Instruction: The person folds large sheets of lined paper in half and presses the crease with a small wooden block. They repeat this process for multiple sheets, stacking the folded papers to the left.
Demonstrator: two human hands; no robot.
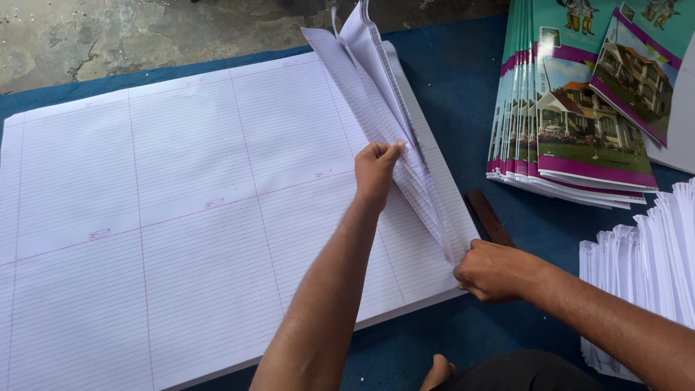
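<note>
The big white sheets of lined paper (181,217) look thin and matt. The bright picture booklet covers (579,123) look smooth and a bit shiny. The dark blue floor cloth (456,87) looks soft (the grey concrete floor (108,36) looks rough and cracked).

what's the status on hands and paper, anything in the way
Left hand pinching lifted ruled sheets mid-edge. Right hand gripping their near corner. Big ruled stack flat beneath. Dark strip beside it, apart.

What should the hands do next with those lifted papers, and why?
Probably fold the lifted ruled sheets over flat: the left hand pinches their edge, the right hand grips the near corner, and they stand half-raised above the big stack.
</note>
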